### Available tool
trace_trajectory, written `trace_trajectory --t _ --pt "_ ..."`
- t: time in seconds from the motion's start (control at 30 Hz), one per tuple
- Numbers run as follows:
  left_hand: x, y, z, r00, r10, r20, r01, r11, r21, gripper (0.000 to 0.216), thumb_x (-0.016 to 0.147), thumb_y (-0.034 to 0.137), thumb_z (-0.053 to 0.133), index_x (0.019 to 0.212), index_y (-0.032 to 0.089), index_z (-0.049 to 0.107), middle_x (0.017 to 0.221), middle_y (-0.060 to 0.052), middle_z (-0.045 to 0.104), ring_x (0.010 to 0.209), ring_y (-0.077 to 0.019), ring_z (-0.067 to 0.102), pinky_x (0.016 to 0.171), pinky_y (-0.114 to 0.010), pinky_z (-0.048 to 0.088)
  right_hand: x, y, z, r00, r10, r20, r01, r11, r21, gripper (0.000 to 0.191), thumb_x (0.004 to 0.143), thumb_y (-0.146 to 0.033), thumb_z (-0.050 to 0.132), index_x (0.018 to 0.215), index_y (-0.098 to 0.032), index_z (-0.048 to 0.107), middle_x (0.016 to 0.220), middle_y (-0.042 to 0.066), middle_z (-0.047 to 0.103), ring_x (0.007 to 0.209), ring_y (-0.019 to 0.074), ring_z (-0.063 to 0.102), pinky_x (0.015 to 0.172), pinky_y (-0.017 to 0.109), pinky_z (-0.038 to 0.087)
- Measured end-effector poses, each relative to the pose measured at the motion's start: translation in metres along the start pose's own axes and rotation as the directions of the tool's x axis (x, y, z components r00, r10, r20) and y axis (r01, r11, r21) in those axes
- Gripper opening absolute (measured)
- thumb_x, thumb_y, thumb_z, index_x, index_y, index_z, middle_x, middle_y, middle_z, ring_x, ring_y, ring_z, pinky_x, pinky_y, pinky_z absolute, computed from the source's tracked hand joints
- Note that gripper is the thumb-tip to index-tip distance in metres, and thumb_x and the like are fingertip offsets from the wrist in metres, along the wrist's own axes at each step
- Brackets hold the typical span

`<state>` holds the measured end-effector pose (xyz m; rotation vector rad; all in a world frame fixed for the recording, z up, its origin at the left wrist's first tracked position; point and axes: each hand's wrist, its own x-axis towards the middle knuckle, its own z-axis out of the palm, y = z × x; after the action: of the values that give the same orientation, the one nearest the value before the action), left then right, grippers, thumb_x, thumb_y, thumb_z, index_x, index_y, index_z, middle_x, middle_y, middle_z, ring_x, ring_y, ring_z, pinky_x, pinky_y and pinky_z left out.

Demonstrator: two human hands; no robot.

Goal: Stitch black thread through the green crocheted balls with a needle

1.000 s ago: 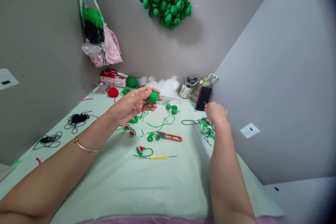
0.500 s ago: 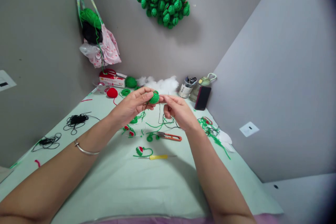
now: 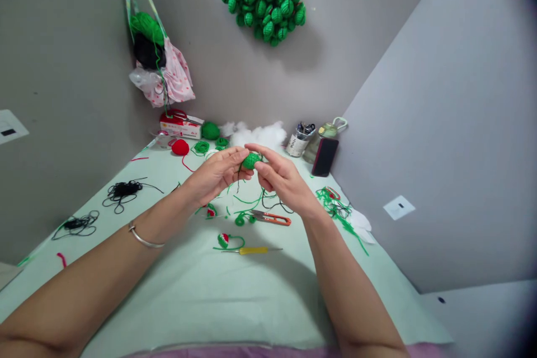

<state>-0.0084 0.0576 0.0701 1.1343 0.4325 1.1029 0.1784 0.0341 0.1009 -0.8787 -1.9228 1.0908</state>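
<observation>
Between my two hands is a small green crocheted ball [image 3: 251, 161], with a dark yarn strand hanging from its left side. My left hand [image 3: 220, 172] grips it from the left, thumb on top. From the right, my right hand [image 3: 279, 174] closes thumb and fingers on the ball's other side; whether a needle is in these fingers I cannot make out. Below on the table lie thread snips [image 3: 272, 218] with orange handles, a small red-and-green crocheted piece [image 3: 224, 240] with a green tail, and a yellow-handled crochet hook [image 3: 253, 250].
Black yarn tangles [image 3: 123, 190] lie at the left, green yarn scraps [image 3: 335, 204] at the right. Along the back stand a red yarn ball [image 3: 180, 147], white stuffing [image 3: 262, 134], a pen tin [image 3: 298, 142] and a phone [image 3: 325, 158]. A green crocheted cluster [image 3: 268, 3] hangs above.
My right hand has moved left from beside the ball onto it, and its fingers now press against the ball. The ball has shifted slightly right in my left hand.
</observation>
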Motion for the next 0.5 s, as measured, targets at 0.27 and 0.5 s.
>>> trace_trajectory --t 0.27,0.5 --pt "0.000 0.008 -0.005 1.000 -0.009 0.018 0.006 0.991 0.133 0.033 0.089 0.049 0.070 0.101 0.019 0.071 0.103 -0.008 0.071 0.099 -0.0207 0.066 0.090 -0.034 0.053 -0.007 -0.006 -0.012 0.999 -0.042 -0.012 0.038 0.972 -0.231 0.032 0.101 -0.037 0.052 0.129 -0.025 0.058 0.060 -0.006 0.041 0.055 0.0110 0.035 0.053 0.026 0.033" --pt "0.000 0.020 -0.016 0.970 0.201 -0.134 -0.090 0.816 0.571 0.025 0.084 0.044 0.075 0.097 0.022 0.078 0.105 -0.005 0.073 0.106 -0.0243 0.060 0.091 -0.031 0.043 -0.012 -0.014 -0.025 0.993 -0.053 -0.102 0.028 0.972 -0.233 0.027 0.100 -0.037 0.054 0.122 -0.023 0.058 0.062 -0.006 0.038 0.056 0.0108 0.035 0.054 0.027 0.032"
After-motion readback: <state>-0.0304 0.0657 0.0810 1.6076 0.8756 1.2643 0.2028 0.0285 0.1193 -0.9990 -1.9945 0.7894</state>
